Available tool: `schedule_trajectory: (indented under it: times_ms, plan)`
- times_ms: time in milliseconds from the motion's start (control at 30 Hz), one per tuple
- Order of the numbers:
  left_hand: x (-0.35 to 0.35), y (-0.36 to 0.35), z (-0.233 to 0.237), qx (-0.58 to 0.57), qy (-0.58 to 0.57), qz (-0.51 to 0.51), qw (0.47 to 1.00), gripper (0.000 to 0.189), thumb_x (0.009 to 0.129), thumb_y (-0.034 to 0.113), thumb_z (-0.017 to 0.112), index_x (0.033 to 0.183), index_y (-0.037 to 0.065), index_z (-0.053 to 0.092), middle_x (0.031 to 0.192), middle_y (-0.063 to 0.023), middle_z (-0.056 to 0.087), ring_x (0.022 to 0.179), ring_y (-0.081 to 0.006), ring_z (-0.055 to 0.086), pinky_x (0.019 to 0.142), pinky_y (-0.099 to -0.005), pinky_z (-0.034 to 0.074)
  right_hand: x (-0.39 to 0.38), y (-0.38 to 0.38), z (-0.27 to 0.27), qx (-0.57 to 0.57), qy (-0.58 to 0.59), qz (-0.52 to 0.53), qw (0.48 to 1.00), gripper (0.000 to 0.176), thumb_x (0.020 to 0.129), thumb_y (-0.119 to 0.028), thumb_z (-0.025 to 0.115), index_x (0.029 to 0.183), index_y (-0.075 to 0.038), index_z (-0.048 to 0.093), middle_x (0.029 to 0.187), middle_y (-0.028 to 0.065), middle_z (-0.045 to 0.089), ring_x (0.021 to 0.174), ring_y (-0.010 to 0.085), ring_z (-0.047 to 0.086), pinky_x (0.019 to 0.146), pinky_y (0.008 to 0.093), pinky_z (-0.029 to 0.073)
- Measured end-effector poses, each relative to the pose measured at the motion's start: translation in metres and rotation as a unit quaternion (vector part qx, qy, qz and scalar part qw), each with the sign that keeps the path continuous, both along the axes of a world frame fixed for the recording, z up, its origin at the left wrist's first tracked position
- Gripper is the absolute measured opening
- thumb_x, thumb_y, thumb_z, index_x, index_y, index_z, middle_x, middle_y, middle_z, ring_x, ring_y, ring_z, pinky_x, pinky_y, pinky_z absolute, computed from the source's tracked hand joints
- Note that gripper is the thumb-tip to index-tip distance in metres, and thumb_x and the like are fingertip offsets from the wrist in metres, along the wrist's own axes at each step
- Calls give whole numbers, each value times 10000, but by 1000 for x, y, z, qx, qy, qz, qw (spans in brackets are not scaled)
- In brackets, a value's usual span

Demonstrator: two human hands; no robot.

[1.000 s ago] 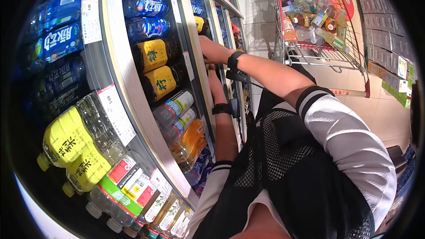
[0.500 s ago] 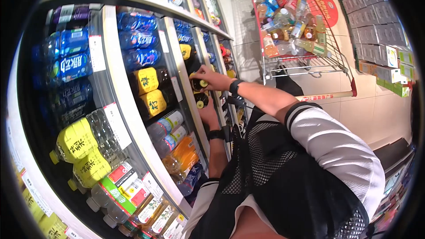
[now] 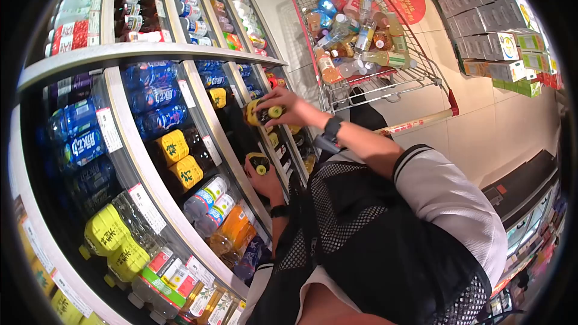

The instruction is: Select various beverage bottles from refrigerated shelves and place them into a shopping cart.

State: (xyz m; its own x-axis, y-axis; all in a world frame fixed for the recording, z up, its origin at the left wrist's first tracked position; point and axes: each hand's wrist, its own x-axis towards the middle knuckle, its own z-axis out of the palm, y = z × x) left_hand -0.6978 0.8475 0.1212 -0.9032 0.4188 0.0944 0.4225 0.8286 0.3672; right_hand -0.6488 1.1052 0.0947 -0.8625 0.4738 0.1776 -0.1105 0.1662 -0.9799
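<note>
Held in my right hand [image 3: 288, 107] is a dark drink bottle [image 3: 255, 114] with a yellow label and a dark-and-yellow cap, tilted at the shelf front. Lower down, my left hand [image 3: 266, 184] grips a second dark bottle [image 3: 257, 160] with a yellow label, its cap facing me. The fingers of both hands are closed around the bottles. On the shelf behind, similar yellow-labelled dark bottles [image 3: 187, 172] lie stacked beside a price strip [image 3: 212, 150]. Part of the left hand's bottle is hidden by the fingers.
A red-edged shopping cart [image 3: 301, 27] filled with mixed drink bottles stands ahead to the right. Blue-labelled bottles [image 3: 84, 147] and yellow-labelled clear bottles [image 3: 107, 229] fill nearby shelf sections. Stacked cartons [image 3: 494, 48] line the far right, beyond the tiled floor [image 3: 475, 108].
The two bottles have come further out of the shelf and apart from each other, showing more of their yellow labels. The whole view has shifted, bringing more upper shelving into sight.
</note>
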Motion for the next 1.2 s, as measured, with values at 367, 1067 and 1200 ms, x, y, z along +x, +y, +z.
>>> schedule_trajectory:
  times_ms: [367,1067,1200]
  plan:
    - [-5,35,19,-73,-8,-99,992,725,718,85,833,1403,151,603,1218,-130,493,1160,-343,521,1038,-454,421,135,149,-33,10,-109,-333,937,465,778,-244,894,1200,-110,751,1110,77,741,990,200,681,899,358,563]
    - [41,356,12,17,-171,-491,854,768,618,84,844,1349,156,622,1156,-104,534,1115,-328,559,956,-405,507,217,219,-125,-324,-198,-463,801,330,990,-192,619,985,132,684,755,187,725,585,211,719,526,296,578]
    - [61,362,-43,-77,-165,-563,806,746,622,93,820,1332,139,597,1171,-95,539,1121,-328,554,863,-444,538,270,237,-86,-166,-206,-473,841,256,989,-183,643,1111,34,698,796,122,729,681,142,704,630,271,573]
